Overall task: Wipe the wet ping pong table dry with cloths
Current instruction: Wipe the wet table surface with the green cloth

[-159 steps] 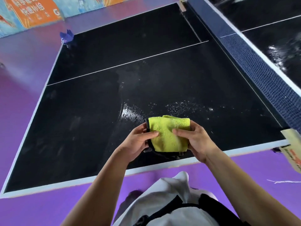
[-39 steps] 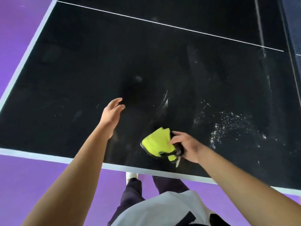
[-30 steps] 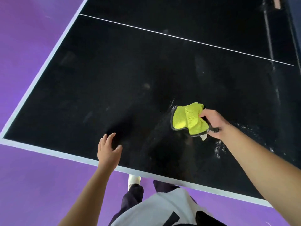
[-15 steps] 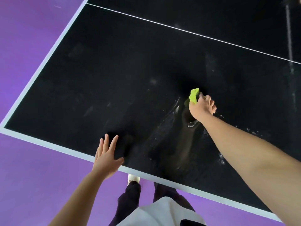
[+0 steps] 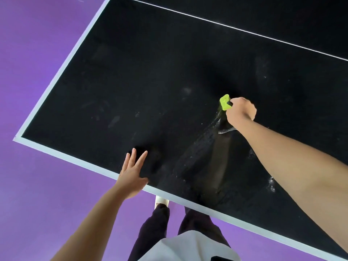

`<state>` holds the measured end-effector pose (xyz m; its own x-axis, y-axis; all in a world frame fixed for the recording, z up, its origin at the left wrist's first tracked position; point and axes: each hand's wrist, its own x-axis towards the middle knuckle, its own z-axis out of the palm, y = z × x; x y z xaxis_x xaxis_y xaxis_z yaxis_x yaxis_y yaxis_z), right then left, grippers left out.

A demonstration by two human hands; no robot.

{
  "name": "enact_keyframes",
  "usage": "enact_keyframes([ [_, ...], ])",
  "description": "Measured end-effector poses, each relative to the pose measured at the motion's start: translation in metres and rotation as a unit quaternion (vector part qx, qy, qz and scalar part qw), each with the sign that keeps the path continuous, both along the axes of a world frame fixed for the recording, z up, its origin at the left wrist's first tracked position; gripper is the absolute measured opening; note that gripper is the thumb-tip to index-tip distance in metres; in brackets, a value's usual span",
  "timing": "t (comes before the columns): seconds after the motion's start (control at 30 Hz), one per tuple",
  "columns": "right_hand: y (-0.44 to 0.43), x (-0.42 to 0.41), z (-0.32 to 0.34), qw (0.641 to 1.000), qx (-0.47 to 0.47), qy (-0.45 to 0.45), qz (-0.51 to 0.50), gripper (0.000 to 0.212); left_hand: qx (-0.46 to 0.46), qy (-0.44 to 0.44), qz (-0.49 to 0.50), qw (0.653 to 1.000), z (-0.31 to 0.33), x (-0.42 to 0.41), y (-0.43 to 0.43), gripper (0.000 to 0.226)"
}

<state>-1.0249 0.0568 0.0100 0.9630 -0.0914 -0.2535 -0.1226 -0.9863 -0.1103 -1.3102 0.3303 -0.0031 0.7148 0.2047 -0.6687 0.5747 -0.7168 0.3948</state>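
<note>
A purple floor (image 5: 37, 63) surrounded the black ping pong table (image 5: 150, 72), whose white-edged near side ran under the person. The right hand (image 5: 241, 111) reached far out, fingers curled over a yellow-green cloth (image 5: 224, 102) pressed to the surface. The left hand (image 5: 131, 176) lay flat, fingers spread, on the near edge. A streaky band trailed back from the cloth (apparently wiped), yet droplets (image 5: 271, 185) glistened beneath the right forearm, so the job looked only partly done.
</note>
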Motion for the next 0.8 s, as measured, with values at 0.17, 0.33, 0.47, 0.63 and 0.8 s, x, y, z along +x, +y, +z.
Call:
enact_keyframes([
  [0.17, 0.042, -0.077, 0.000, 0.986, -0.002, 0.053, 0.157, 0.028, 0.031, -0.030, -0.017, 0.999, -0.002, -0.005, -0.002, 0.094],
  [0.33, 0.084, -0.201, -0.006, 0.966, 0.029, 0.117, 0.231, 0.030, 0.004, -0.020, -0.022, 1.000, 0.002, -0.002, 0.006, 0.091],
  [0.47, 0.103, -0.263, 0.006, 0.943, 0.038, 0.141, 0.299, 0.034, -0.013, -0.017, -0.035, 0.999, 0.005, -0.004, 0.014, 0.086],
  [0.63, 0.101, -0.302, 0.009, 0.925, 0.177, 0.276, 0.192, 0.023, -0.111, -0.116, 0.152, 0.975, 0.013, -0.006, 0.011, 0.057],
  [0.8, 0.047, -0.300, 0.038, 0.817, 0.489, 0.232, -0.199, 0.009, -0.232, -0.226, 0.236, 0.916, 0.041, -0.014, -0.011, 0.037],
])
